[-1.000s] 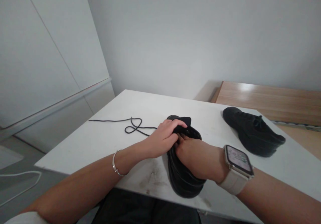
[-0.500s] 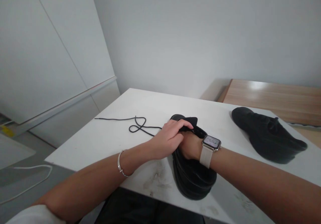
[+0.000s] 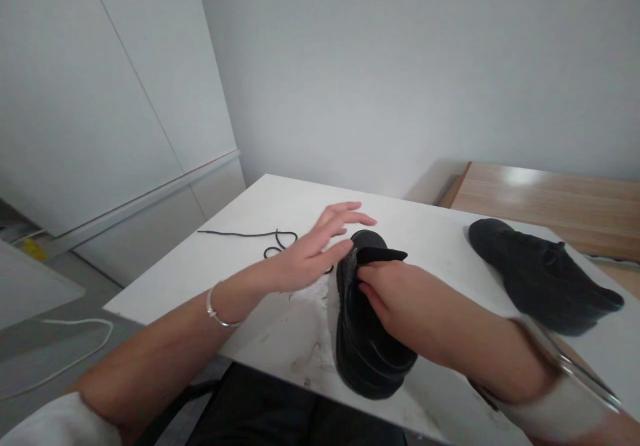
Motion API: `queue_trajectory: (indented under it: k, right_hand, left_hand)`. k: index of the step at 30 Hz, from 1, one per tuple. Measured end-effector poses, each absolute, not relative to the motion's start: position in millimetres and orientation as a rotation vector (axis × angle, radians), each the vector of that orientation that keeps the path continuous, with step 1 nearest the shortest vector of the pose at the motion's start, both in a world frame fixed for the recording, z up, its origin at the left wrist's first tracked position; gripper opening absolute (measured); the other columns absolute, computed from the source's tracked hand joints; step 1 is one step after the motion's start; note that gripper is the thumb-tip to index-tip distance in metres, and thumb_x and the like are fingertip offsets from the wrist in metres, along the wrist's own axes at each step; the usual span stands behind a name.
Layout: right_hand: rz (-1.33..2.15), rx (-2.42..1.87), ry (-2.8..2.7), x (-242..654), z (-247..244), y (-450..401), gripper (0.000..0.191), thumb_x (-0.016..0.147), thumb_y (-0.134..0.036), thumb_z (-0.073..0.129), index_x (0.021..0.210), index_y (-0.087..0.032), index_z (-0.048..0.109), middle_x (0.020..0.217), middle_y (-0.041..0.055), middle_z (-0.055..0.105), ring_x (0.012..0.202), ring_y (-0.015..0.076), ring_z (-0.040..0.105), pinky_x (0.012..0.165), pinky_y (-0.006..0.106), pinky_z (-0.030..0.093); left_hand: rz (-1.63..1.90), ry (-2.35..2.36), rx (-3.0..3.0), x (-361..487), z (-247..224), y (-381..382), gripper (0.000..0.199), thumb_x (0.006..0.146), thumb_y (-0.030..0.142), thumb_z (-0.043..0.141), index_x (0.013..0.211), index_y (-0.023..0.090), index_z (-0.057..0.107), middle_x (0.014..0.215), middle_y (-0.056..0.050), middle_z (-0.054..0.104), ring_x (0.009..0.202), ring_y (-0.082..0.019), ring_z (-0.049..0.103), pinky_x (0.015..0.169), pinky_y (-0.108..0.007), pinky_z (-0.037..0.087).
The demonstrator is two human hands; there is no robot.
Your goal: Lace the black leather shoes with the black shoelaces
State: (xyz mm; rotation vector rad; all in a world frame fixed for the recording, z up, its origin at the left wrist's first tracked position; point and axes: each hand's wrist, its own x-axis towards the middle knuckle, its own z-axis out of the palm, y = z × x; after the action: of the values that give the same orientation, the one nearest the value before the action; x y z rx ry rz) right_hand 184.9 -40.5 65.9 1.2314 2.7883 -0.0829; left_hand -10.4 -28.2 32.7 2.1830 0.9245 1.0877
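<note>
Near shoe [image 3: 367, 369]: black, upright on the white counter [image 3: 265, 343], toe pointing away. A wooden panel [image 3: 545, 199] lies beyond the counter's right rear edge. 1 other black shoe, the far shoe [image 3: 537, 276], rests on the counter, to the right. Right hand [image 3: 400, 296]: fingers curled at the near shoe's opening, against its raised tongue [image 3: 380, 255]; whether they grip it cannot be determined. Left hand [image 3: 313, 253]: fingers spread, holding nothing, beside the near shoe's front; thumb contact cannot be determined. 1 dark lace [image 3: 240, 235] lies left of the near shoe, partly hidden by the left hand.
</note>
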Motion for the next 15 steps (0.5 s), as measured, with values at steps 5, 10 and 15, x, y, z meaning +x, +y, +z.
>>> queue_trajectory:
  k: [5,10,15]
  right_hand:
    - [-0.092,1.398,2.987,179,93,-55,0.025,0.097,-0.018,0.045,0.101,-0.021,0.070,0.098,0.0062,0.072,0.087,0.0194,0.067,0.078,0.030,0.048]
    - [-0.106,1.047,3.059,121,85,-20,0.028,0.096,-0.014,0.044,0.093,-0.017,0.071,0.093,0.0088,0.074,0.085,0.0195,0.068,0.075,0.028,0.047]
    - [-0.159,1.008,2.872,53,71,29,0.028,0.093,-0.012,0.049,0.105,-0.009,0.073,0.112,0.0179,0.073,0.106,0.0222,0.068,0.088,0.028,0.049]
  left_hand:
    - [0.778,1.658,2.302,-112,17,-22,0.037,0.096,0.030,0.041,0.129,0.017,0.050,0.129,-0.014,0.059,0.119,-0.028,0.057,0.107,-0.046,0.044]
    - [0.199,2.332,2.254,-199,-8,-33,0.044,0.089,0.026,0.040,0.126,0.008,0.057,0.122,-0.021,0.059,0.117,-0.038,0.057,0.104,-0.051,0.043]
    - [0.031,2.373,2.223,-238,-13,-44,0.040,0.089,0.028,0.042,0.119,0.012,0.065,0.116,-0.019,0.061,0.107,-0.036,0.060,0.100,-0.050,0.044]
